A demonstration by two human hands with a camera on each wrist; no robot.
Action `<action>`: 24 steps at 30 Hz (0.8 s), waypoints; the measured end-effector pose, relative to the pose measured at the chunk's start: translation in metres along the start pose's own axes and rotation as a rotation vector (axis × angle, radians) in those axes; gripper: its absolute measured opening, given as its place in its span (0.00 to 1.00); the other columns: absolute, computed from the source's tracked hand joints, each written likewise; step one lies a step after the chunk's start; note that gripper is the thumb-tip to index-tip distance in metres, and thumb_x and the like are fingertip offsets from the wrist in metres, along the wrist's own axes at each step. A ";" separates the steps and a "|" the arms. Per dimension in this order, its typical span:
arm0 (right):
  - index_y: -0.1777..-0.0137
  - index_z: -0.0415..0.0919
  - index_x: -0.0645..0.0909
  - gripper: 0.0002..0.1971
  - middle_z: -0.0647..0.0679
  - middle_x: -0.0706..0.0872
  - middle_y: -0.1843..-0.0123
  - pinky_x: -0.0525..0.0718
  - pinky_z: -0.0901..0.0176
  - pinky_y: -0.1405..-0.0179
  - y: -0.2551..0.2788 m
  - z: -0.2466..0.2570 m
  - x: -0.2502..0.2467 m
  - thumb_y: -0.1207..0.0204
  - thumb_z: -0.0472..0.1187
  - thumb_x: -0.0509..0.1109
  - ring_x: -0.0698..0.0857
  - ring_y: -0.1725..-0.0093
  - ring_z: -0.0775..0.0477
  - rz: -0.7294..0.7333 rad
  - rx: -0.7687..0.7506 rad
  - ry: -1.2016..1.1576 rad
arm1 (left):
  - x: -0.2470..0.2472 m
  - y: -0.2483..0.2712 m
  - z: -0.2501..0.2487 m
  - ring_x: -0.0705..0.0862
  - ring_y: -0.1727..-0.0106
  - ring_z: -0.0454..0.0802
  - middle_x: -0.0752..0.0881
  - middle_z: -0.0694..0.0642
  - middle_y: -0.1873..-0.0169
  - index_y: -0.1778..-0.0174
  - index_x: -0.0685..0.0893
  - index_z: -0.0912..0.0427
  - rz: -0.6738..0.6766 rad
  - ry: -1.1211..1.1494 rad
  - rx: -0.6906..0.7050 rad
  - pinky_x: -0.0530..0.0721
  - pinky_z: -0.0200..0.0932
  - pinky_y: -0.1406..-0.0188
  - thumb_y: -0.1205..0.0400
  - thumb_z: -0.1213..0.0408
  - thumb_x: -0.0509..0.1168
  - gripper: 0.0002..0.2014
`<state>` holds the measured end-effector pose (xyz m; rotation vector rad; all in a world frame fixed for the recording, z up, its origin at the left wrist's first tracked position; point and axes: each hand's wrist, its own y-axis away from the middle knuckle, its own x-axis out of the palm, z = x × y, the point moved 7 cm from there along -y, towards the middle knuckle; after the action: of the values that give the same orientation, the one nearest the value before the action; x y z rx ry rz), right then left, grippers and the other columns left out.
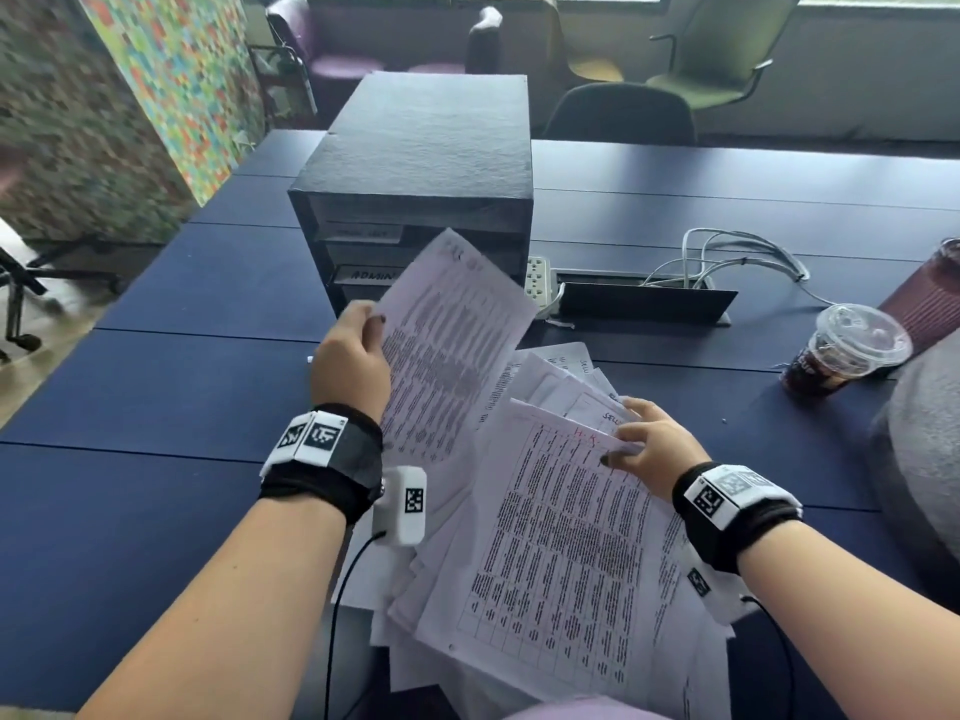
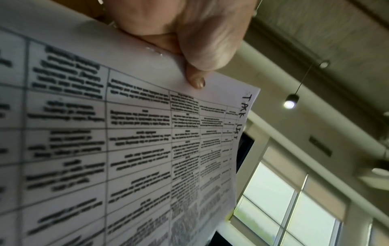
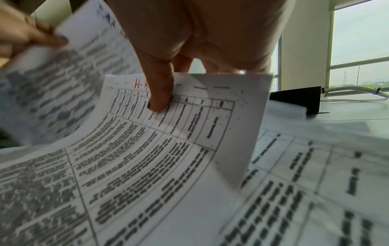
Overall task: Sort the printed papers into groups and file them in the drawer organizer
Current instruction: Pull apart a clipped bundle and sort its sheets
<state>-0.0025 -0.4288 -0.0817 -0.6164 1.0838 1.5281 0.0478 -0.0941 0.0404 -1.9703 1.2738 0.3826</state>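
Note:
My left hand pinches a printed table sheet by its left edge and holds it up in front of the black drawer organizer. In the left wrist view that sheet bears handwritten black letters near its top corner, with my thumb on it. My right hand pinches the top edge of another table sheet marked with red letters, lifting it off the loose paper pile. The right wrist view shows my thumb on this sheet, which curves upward.
The organizer's drawers carry white labels. A power strip, a black cable box with white cables, and an iced drink cup stand on the blue table to the right. Chairs stand behind the table.

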 end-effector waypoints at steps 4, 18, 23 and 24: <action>0.49 0.54 0.86 0.09 0.55 0.68 0.22 0.67 0.50 0.26 0.005 -0.004 0.002 0.29 0.52 0.74 0.73 0.29 0.46 -0.010 0.007 0.017 | -0.028 -0.009 -0.021 0.80 0.60 0.55 0.85 0.58 0.60 0.47 0.82 0.65 -0.156 0.067 0.055 0.66 0.36 0.63 0.13 0.64 0.57 0.10; 0.55 0.43 0.82 0.06 0.33 0.85 0.57 0.80 0.45 0.50 0.019 -0.011 -0.053 0.25 0.31 0.70 0.81 0.59 0.42 -0.132 -0.090 -0.403 | 0.044 0.029 0.014 0.83 0.49 0.53 0.87 0.56 0.51 0.45 0.81 0.61 0.185 0.445 -0.299 0.79 0.49 0.42 0.15 0.60 0.58 0.10; 0.62 0.42 0.78 0.10 0.43 0.80 0.66 0.74 0.53 0.62 0.020 -0.002 -0.070 0.26 0.27 0.67 0.75 0.65 0.47 -0.090 -0.138 -0.454 | 0.054 0.038 0.009 0.77 0.62 0.45 0.82 0.48 0.64 0.60 0.79 0.52 0.187 0.664 -0.365 0.77 0.43 0.55 0.16 0.63 0.60 0.07; 0.62 0.41 0.78 0.09 0.44 0.79 0.67 0.74 0.55 0.63 0.020 0.001 -0.073 0.28 0.27 0.67 0.74 0.66 0.47 -0.096 -0.157 -0.453 | 0.052 0.036 0.004 0.80 0.60 0.43 0.84 0.47 0.61 0.57 0.81 0.51 0.171 0.735 -0.379 0.79 0.40 0.54 0.15 0.65 0.60 0.08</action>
<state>-0.0031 -0.4619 -0.0141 -0.3920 0.5875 1.5792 0.0402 -0.1334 -0.0086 -2.4429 1.9455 -0.0500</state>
